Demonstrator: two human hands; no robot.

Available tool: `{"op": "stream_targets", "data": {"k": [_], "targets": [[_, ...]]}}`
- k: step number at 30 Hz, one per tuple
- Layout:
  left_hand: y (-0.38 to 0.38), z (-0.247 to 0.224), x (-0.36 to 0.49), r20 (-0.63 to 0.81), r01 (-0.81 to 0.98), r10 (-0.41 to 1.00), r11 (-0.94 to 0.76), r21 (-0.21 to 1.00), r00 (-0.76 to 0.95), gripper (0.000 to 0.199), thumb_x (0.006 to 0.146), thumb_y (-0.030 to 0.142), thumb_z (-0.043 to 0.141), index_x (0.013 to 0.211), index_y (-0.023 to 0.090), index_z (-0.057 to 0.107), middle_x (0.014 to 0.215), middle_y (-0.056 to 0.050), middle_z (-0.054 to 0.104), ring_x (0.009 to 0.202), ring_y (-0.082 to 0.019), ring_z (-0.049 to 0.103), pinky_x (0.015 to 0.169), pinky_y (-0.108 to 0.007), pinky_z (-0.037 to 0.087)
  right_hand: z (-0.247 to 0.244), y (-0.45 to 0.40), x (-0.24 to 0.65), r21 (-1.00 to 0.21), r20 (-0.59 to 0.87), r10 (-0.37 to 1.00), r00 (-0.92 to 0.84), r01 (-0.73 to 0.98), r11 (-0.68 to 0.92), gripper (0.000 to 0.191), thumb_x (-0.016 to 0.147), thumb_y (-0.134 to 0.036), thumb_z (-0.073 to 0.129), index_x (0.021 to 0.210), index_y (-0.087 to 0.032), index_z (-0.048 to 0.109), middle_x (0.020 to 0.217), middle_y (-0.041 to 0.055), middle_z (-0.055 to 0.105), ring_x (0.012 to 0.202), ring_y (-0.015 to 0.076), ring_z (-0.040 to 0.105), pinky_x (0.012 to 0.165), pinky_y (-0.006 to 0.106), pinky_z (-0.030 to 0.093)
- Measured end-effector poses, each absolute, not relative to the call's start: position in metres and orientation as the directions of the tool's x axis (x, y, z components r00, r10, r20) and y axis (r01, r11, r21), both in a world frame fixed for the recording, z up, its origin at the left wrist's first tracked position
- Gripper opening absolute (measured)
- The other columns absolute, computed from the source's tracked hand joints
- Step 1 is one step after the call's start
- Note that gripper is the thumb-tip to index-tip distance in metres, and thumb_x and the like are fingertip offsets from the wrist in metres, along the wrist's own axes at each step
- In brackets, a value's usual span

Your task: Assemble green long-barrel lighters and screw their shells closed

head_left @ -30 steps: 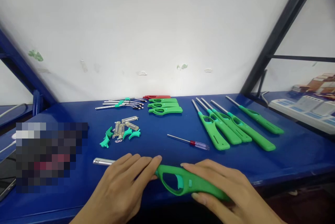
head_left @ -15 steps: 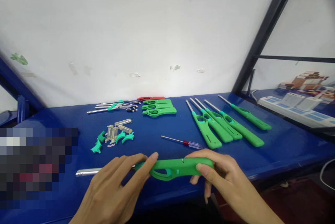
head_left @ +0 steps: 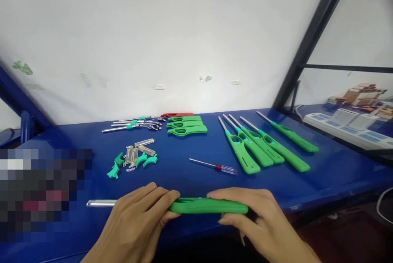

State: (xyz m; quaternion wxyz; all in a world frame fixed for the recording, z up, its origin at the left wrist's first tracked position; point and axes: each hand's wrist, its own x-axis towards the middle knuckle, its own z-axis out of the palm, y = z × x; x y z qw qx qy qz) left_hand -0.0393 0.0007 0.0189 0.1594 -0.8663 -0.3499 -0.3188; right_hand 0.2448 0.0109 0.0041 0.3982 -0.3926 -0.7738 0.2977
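Observation:
A green long-nosed gas lighter (head_left: 202,205) lies level between my two hands near the table's front edge, its edge side turned toward me. My left hand (head_left: 138,218) is closed around the neck end, and the metal tube sticks out to its left. At the handle's right end, my right hand (head_left: 256,216) pinches it with the fingers above and the thumb below. Just beyond, a screwdriver (head_left: 225,169) with a clear purple and red handle rests on the table. The lighter's trigger area is partly covered by my left fingers.
Several whole green lighters (head_left: 245,154) lie at the right. At the back are green handle shells (head_left: 187,130), a red shell (head_left: 178,114) and metal tubes with wires (head_left: 116,130). Clear fuel tanks (head_left: 132,155) and teal triggers (head_left: 150,160) sit left of centre on the blue table (head_left: 175,168).
The lighter has been rolled about its length, so its broad face no longer faces me and its narrow edge shows. My right fingers have shifted onto its upper side.

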Motion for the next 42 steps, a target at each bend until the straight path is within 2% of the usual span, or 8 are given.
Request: {"op": "stream_targets", "data": {"k": [5, 9, 15, 19, 25, 35, 40, 42], "targets": [[0.002, 0.019, -0.041, 0.662, 0.698, 0.508, -0.716, -0.032, 0.551, 0.024, 0.112, 0.014, 0.044, 0.123, 0.018, 0.065, 0.096, -0.003, 0.079, 0.08, -0.017, 0.074, 0.082, -0.03, 0.059, 0.005, 0.012, 0.243, -0.667, 0.496, 0.765, -0.411, 0.385, 0.639, 0.021, 0.1, -0.032, 0.073, 0.119, -0.032, 0.083, 0.114, -0.0032, 0.085, 0.1, 0.0184, 0.083, 0.092, 0.019, 0.064], [0.0, 0.018, -0.039, 0.638, 0.702, 0.544, -0.712, 0.008, 0.545, 0.027, 0.112, 0.017, 0.045, 0.129, 0.019, 0.066, 0.101, -0.005, 0.078, 0.085, -0.019, 0.072, 0.077, -0.031, 0.06, 0.004, 0.015, 0.246, -0.681, 0.505, 0.766, -0.396, 0.362, 0.636, 0.022, 0.099, -0.033, 0.075, 0.119, -0.03, 0.083, 0.117, 0.0003, 0.085, 0.106, 0.0213, 0.082, 0.097, 0.025, 0.064], [-0.005, 0.016, -0.032, 0.585, 0.725, 0.56, -0.686, -0.071, 0.587, 0.04, 0.114, 0.016, 0.035, 0.144, 0.02, 0.062, 0.117, -0.007, 0.078, 0.104, -0.02, 0.075, 0.096, -0.035, 0.058, 0.003, 0.013, 0.246, -0.672, 0.461, 0.785, -0.414, 0.414, 0.614, 0.022, 0.099, -0.034, 0.075, 0.119, -0.036, 0.082, 0.119, -0.0017, 0.084, 0.111, 0.022, 0.08, 0.099, 0.027, 0.064], [-0.005, 0.018, -0.025, 0.603, 0.658, 0.503, -0.751, -0.049, 0.619, 0.033, 0.117, 0.025, 0.038, 0.135, 0.017, 0.064, 0.109, -0.006, 0.08, 0.094, -0.017, 0.075, 0.088, -0.03, 0.057, -0.002, 0.008, 0.244, -0.672, 0.379, 0.82, -0.429, 0.482, 0.562, 0.022, 0.101, -0.041, 0.072, 0.122, -0.042, 0.081, 0.128, -0.0026, 0.08, 0.117, 0.0223, 0.077, 0.101, 0.03, 0.064], [-0.007, 0.019, -0.023, 0.594, 0.658, 0.516, -0.753, -0.03, 0.617, 0.033, 0.115, 0.015, 0.037, 0.136, 0.016, 0.063, 0.113, -0.006, 0.08, 0.096, -0.018, 0.076, 0.085, -0.034, 0.057, 0.0, 0.01, 0.241, -0.66, 0.403, 0.784, -0.473, 0.443, 0.607, 0.026, 0.103, -0.033, 0.071, 0.126, -0.04, 0.08, 0.131, -0.0027, 0.079, 0.118, 0.0196, 0.077, 0.106, 0.028, 0.06], [-0.008, 0.014, -0.02, 0.531, 0.723, 0.61, -0.691, -0.006, 0.587, 0.038, 0.108, 0.013, 0.045, 0.142, 0.014, 0.061, 0.116, -0.011, 0.076, 0.102, -0.026, 0.074, 0.088, -0.043, 0.063, -0.001, 0.018, 0.239, -0.646, 0.42, 0.815, -0.4, 0.498, 0.578, 0.02, 0.101, -0.032, 0.072, 0.114, -0.036, 0.085, 0.129, 0.0028, 0.08, 0.107, 0.0239, 0.081, 0.093, 0.032, 0.067], [-0.009, 0.015, -0.021, 0.503, 0.745, 0.644, -0.667, 0.0, 0.577, 0.041, 0.105, 0.012, 0.046, 0.144, 0.016, 0.059, 0.12, -0.012, 0.074, 0.107, -0.028, 0.073, 0.09, -0.046, 0.065, -0.002, 0.02, 0.243, -0.677, 0.439, 0.825, -0.356, 0.473, 0.564, 0.023, 0.105, -0.029, 0.062, 0.115, -0.031, 0.084, 0.132, 0.0062, 0.078, 0.109, 0.0244, 0.081, 0.066, 0.021, 0.066], [-0.01, 0.015, -0.022, 0.499, 0.748, 0.652, -0.663, 0.01, 0.571, 0.042, 0.105, 0.012, 0.046, 0.145, 0.016, 0.058, 0.122, -0.012, 0.074, 0.109, -0.029, 0.073, 0.091, -0.046, 0.065, -0.002, 0.021, 0.245, -0.692, 0.447, 0.832, -0.328, 0.462, 0.554, 0.023, 0.106, -0.03, 0.062, 0.115, -0.03, 0.083, 0.131, 0.0063, 0.078, 0.104, 0.0225, 0.081, 0.061, 0.019, 0.063]]}}
